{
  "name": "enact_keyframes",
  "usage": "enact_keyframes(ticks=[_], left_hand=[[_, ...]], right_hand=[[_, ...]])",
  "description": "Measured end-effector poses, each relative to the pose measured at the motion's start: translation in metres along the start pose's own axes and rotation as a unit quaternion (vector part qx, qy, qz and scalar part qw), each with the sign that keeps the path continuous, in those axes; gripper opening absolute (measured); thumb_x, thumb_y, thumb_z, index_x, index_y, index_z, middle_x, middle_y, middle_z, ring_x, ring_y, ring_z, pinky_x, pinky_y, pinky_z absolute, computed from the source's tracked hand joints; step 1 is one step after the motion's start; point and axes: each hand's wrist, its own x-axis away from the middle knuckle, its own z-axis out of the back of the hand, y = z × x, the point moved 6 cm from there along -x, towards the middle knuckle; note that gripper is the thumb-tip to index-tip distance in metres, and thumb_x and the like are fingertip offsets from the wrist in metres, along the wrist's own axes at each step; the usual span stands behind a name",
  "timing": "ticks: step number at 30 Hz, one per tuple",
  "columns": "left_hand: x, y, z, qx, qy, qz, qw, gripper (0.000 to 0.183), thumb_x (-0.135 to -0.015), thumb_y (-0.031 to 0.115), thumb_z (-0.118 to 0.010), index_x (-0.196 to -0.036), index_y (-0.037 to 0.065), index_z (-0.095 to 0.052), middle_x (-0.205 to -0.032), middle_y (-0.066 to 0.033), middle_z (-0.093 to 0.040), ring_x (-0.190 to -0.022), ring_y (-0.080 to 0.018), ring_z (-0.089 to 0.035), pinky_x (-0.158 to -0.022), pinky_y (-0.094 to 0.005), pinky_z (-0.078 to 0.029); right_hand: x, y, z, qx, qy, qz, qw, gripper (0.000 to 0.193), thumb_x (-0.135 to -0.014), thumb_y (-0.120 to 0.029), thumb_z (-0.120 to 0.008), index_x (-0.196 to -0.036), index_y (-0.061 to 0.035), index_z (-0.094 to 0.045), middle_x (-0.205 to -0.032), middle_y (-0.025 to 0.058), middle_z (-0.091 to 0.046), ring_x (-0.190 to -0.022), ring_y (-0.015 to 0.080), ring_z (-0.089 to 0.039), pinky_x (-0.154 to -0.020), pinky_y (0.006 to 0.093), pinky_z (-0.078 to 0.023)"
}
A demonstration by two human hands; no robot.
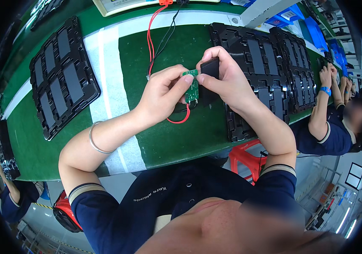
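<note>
Over the green bench mat, my left hand [164,89] is closed on a small green circuit board [192,89], its thumb resting on the upper part of the board. Red and black wires [185,120] loop from the board's lower end. My right hand [226,80] grips a dark flat rectangular block [210,67], perhaps a battery pack, between thumb and fingers. The block's near edge sits right beside the board; whether the two touch I cannot tell. A red and black lead pair [150,46] runs from behind my left hand up to a device at the back.
A black tray [64,78] with grey flat pieces stands at the left. More black trays [249,55] lie at the right. The device [126,5] with red and black plugs is at the back edge. Co-workers [329,122] sit at right and left. A red stool [246,158] stands below the bench.
</note>
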Motion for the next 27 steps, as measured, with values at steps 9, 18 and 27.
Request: enact_keyframes(ticks=[9, 18, 27], left_hand=[[-0.0013, 0.0032, -0.0013, -0.027, 0.003, -0.041, 0.999, 0.016, -0.084, 0.011, -0.047, -0.075, -0.002, -0.049, -0.065, -0.0032, -0.045, -0.051, -0.0074, -0.047, -0.044, -0.0199, -0.037], [-0.001, 0.0036, -0.001, -0.038, 0.002, -0.045, 0.998, 0.017, -0.084, 0.012, -0.047, -0.075, -0.002, -0.05, -0.064, -0.0025, -0.045, -0.051, -0.0069, -0.047, -0.044, -0.0196, -0.037], [-0.0031, -0.0015, -0.002, -0.04, 0.012, -0.006, 0.999, 0.016, -0.084, 0.012, -0.047, -0.076, -0.001, -0.051, -0.06, -0.0009, -0.046, -0.048, -0.0058, -0.046, -0.043, -0.0191, -0.037]], right_hand=[[-0.0007, 0.0031, 0.0023, 0.021, 0.012, 0.021, 0.999, 0.028, -0.071, 0.0, -0.059, -0.09, -0.0061, -0.04, -0.081, -0.0011, -0.043, -0.073, 0.0053, -0.042, -0.064, 0.0198, -0.038], [-0.0015, 0.0013, 0.0015, 0.027, 0.016, 0.024, 0.999, 0.028, -0.07, 0.0, -0.059, -0.09, -0.0058, -0.041, -0.08, -0.0012, -0.042, -0.074, 0.0053, -0.042, -0.064, 0.0196, -0.037], [-0.0011, 0.0009, 0.0034, 0.011, 0.003, 0.012, 1.0, 0.029, -0.07, 0.003, -0.058, -0.091, -0.0066, -0.04, -0.083, 0.001, -0.044, -0.077, 0.007, -0.044, -0.07, 0.0213, -0.037]])
